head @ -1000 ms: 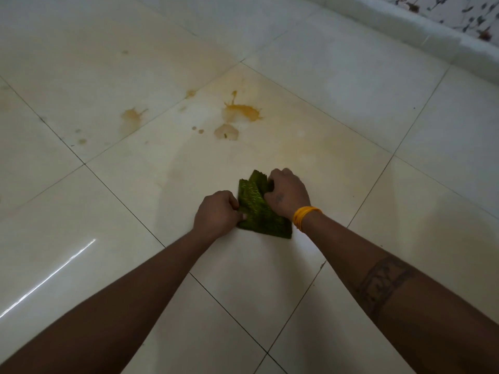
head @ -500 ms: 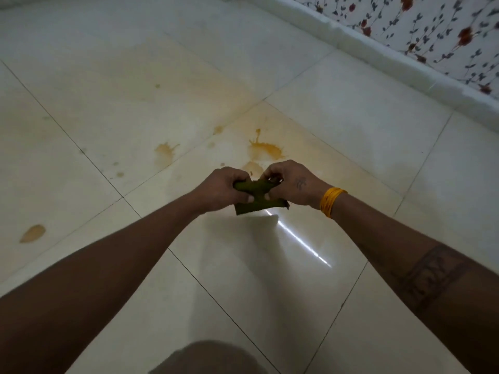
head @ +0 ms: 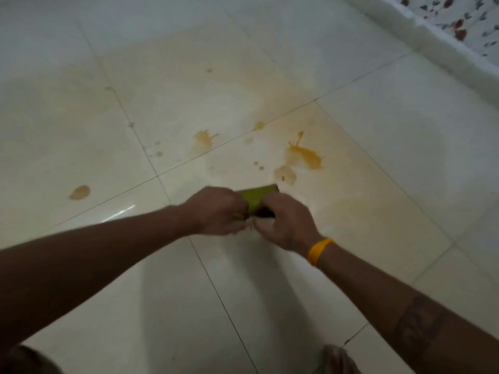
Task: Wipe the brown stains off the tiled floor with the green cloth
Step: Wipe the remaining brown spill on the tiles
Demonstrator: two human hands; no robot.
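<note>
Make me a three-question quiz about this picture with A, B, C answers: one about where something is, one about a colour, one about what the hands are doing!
1. Where is the biggest brown stain?
A. Beyond the hands
B. Under the right arm
C. On the wall

2. What colour is the wristband?
A. Blue
B. Orange-yellow
C. White

3. What are the hands doing?
A. Both grip the green cloth
B. Both lie flat on the tiled floor
C. One points at the wall

Answers:
1. A, it lies farther away than the cloth.
2. B, it shows on the right wrist.
3. A, the left hand and right hand curl round the cloth.
</note>
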